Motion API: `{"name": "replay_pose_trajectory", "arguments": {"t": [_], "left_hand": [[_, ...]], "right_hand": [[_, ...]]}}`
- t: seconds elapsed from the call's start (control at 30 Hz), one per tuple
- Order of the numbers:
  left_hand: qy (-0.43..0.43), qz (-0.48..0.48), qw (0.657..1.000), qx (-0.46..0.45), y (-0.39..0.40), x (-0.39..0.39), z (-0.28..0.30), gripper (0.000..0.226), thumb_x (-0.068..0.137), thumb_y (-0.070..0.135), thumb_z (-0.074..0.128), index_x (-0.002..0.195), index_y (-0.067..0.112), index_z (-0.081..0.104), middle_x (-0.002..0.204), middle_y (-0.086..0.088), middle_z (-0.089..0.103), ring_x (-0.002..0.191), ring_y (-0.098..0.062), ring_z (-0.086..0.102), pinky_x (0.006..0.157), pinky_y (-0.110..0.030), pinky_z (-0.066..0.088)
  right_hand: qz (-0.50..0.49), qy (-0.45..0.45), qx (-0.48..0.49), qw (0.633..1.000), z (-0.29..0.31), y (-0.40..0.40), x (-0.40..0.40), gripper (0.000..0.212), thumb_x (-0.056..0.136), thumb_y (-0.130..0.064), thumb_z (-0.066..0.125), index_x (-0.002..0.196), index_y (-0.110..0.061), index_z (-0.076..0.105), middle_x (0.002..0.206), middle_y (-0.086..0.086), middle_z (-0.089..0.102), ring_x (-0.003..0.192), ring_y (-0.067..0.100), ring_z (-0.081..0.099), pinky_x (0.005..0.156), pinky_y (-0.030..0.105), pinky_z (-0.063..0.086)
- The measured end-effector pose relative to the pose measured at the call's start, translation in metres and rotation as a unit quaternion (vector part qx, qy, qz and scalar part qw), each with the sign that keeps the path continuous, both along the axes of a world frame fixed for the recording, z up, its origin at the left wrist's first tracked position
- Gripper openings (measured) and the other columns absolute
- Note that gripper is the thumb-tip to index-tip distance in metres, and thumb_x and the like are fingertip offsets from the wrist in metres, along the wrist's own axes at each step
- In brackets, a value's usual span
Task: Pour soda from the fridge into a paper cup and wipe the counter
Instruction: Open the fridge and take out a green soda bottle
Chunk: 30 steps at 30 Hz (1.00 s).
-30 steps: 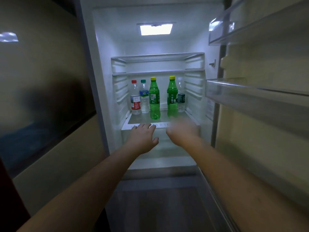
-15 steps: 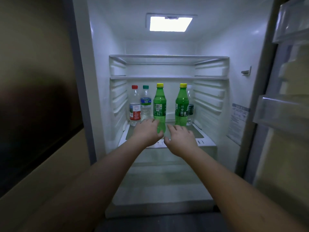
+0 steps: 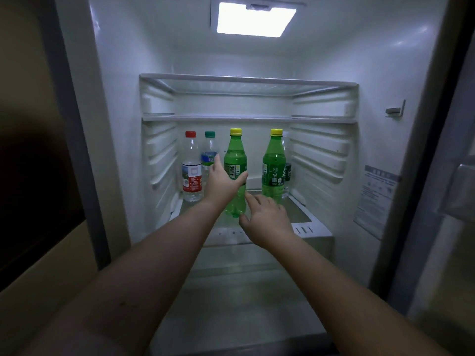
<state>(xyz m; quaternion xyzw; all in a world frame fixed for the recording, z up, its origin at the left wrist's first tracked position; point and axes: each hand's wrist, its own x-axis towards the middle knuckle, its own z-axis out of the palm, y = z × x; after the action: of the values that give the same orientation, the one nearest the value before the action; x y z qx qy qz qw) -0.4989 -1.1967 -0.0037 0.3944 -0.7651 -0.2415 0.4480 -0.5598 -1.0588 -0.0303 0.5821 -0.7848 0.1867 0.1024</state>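
Note:
Inside the open fridge, two green soda bottles with yellow caps stand on the glass shelf (image 3: 298, 214). The nearer soda bottle (image 3: 234, 155) is at the middle and the other soda bottle (image 3: 273, 170) is to its right. My left hand (image 3: 223, 182) is against the nearer bottle's label, thumb across its right side and fingers stretched out along its left, not curled around it. My right hand (image 3: 267, 219) hovers with fingers apart just right of that bottle's base and holds nothing. No paper cup or counter is in view.
A red-capped water bottle (image 3: 191, 170) and a green-capped water bottle (image 3: 209, 150) stand at the shelf's left. Another clear bottle (image 3: 286, 173) hides behind the right soda bottle. An upper shelf (image 3: 246, 118) runs just above the caps. The fridge door (image 3: 457, 191) is at the right.
Both hands have reached further into the fridge. My left hand rose from the shelf's front edge to the nearer green bottle. The camera has moved closer.

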Motion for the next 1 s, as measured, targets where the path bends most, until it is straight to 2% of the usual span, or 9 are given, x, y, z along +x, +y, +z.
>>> {"name": "replay_pose_trajectory", "arguments": {"t": [0.13,0.27,0.4,0.57,0.7,0.8,0.87,0.93,1.0], "left_hand": [[0.068,-0.023,0.995,0.068,-0.012,-0.016,0.009,0.109,0.074,0.050,0.078,0.154,0.015,0.013,0.153,-0.013,0.034,0.139,-0.031,0.036,0.111,-0.047,0.035],[0.078,-0.012,0.990,0.119,-0.016,-0.032,0.016,0.103,0.076,0.039,0.081,0.152,0.017,0.016,0.145,-0.013,0.044,0.130,-0.032,0.046,0.102,-0.045,0.042],[0.059,0.032,0.992,0.104,-0.015,-0.035,0.017,0.078,0.078,0.036,0.079,0.137,0.010,0.035,0.125,-0.013,0.057,0.113,-0.031,0.058,0.091,-0.040,0.049],[0.050,0.031,0.996,0.074,-0.004,-0.028,0.017,0.069,0.078,0.038,0.078,0.127,0.009,0.040,0.112,-0.008,0.060,0.096,-0.024,0.058,0.081,-0.036,0.050],[0.070,-0.001,0.995,0.067,0.009,-0.014,0.014,0.066,0.077,0.038,0.079,0.124,0.009,0.044,0.106,-0.002,0.060,0.095,-0.020,0.060,0.079,-0.034,0.051],[0.077,-0.014,0.994,0.078,0.021,-0.001,0.014,0.068,0.073,0.044,0.080,0.122,0.012,0.046,0.106,-0.004,0.063,0.096,-0.023,0.063,0.085,-0.043,0.056],[0.068,-0.014,0.995,0.075,0.031,0.007,0.016,0.063,0.076,0.042,0.079,0.121,0.012,0.047,0.106,-0.003,0.062,0.095,-0.021,0.062,0.083,-0.041,0.055],[0.065,-0.015,0.995,0.079,0.041,0.014,0.016,0.056,0.077,0.038,0.079,0.118,0.015,0.048,0.105,-0.001,0.062,0.093,-0.020,0.061,0.079,-0.036,0.053],[0.077,-0.025,0.993,0.081,0.051,0.021,0.013,0.051,0.076,0.039,0.080,0.113,0.018,0.052,0.101,0.001,0.064,0.092,-0.018,0.063,0.081,-0.037,0.053]], "right_hand": [[0.011,-0.028,-0.009,1.000,-0.008,0.001,-0.002,0.060,0.096,-0.039,0.038,0.150,-0.021,0.019,0.150,0.003,0.032,0.135,0.023,0.030,0.106,0.040,0.027],[0.036,-0.101,-0.014,0.994,-0.015,0.005,-0.006,0.060,0.097,-0.036,0.038,0.151,-0.021,0.017,0.152,0.004,0.030,0.135,0.023,0.032,0.104,0.039,0.032],[0.050,-0.176,-0.042,0.982,-0.019,0.012,-0.007,0.060,0.098,-0.033,0.041,0.152,-0.023,0.017,0.154,0.003,0.028,0.138,0.022,0.029,0.107,0.036,0.029],[0.048,-0.291,-0.082,0.952,-0.017,0.017,-0.004,0.059,0.098,-0.033,0.041,0.151,-0.023,0.019,0.153,0.002,0.032,0.137,0.020,0.034,0.107,0.036,0.030],[0.025,-0.487,-0.128,0.864,-0.014,0.021,0.004,0.050,0.102,-0.038,0.030,0.149,-0.022,0.026,0.152,0.001,0.034,0.137,0.021,0.034,0.107,0.036,0.029],[-0.027,-0.665,-0.130,0.735,-0.016,0.019,0.007,0.053,0.101,-0.044,0.026,0.147,-0.018,0.032,0.150,0.004,0.036,0.135,0.024,0.036,0.111,0.042,0.027],[-0.055,-0.742,-0.134,0.654,-0.019,0.017,0.009,0.057,0.099,-0.046,0.031,0.146,-0.014,0.033,0.148,0.008,0.039,0.132,0.026,0.040,0.112,0.043,0.030],[-0.065,-0.777,-0.138,0.611,-0.022,0.018,0.014,0.059,0.099,-0.046,0.033,0.146,-0.011,0.030,0.143,0.011,0.042,0.129,0.026,0.043,0.111,0.040,0.032],[-0.069,-0.788,-0.144,0.595,-0.023,0.022,0.021,0.056,0.099,-0.047,0.034,0.143,-0.012,0.035,0.123,0.012,0.051,0.113,0.024,0.050,0.098,0.034,0.039]]}}
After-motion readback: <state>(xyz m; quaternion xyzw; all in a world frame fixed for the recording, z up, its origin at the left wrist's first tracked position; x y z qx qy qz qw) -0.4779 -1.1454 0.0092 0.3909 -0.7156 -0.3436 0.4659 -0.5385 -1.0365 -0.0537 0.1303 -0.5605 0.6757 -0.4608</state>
